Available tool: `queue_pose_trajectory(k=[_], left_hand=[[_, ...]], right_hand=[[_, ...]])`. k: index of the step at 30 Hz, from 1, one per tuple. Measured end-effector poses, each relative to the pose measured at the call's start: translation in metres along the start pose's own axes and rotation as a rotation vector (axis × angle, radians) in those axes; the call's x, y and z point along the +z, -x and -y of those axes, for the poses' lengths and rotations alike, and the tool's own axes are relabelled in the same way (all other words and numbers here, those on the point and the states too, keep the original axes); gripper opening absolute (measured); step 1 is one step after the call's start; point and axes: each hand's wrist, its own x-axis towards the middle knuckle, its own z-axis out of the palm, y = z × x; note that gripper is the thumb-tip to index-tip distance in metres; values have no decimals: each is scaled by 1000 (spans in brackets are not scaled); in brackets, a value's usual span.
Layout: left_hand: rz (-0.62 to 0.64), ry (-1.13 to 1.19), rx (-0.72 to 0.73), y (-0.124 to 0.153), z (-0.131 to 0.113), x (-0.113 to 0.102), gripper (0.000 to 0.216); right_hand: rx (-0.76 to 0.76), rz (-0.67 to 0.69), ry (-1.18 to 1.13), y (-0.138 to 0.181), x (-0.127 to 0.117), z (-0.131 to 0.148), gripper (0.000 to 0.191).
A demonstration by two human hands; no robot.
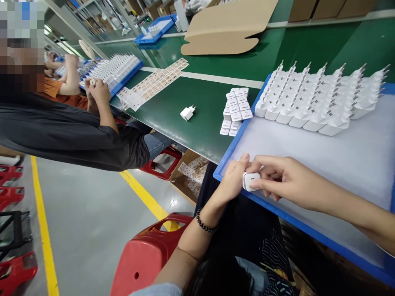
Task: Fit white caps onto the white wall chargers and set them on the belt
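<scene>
Lying left of the blue tray (227,158), a loose plug (187,113) rests on the table (208,133); printed white squares (237,106) sit just beside the tray's left rim. At its near left corner, the left hand (233,177) has its grip closed round a white charger (249,181), pinched also by the right hand (277,176), thumb on the slotted face. Pressing or checking that face seems the step; next calls for even thumb pressure. Rows of chargers (304,96) fill the tray's far part.
</scene>
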Motion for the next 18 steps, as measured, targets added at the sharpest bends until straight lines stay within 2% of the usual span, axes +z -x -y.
queue_pose_trajectory(k=[6, 10, 13, 15, 18], left_hand=[[4, -50, -17, -5, 8, 2, 72], [-12, -54, -16, -5, 3, 5, 67], [-16, -20, -12, -5, -1, 7, 62], [-68, -10, -38, -7, -2, 8, 58], [-152, 12, -59, -10, 0, 10, 55]], right_hand=[[28, -28, -7, 0, 0, -5, 24], [-7, -63, 54, 0, 0, -4, 19], [-30, -25, 50, 2, -1, 0, 17], [-48, -4, 31, 2, -2, 3, 15], [-94, -42, 46, 1, -3, 4, 15]])
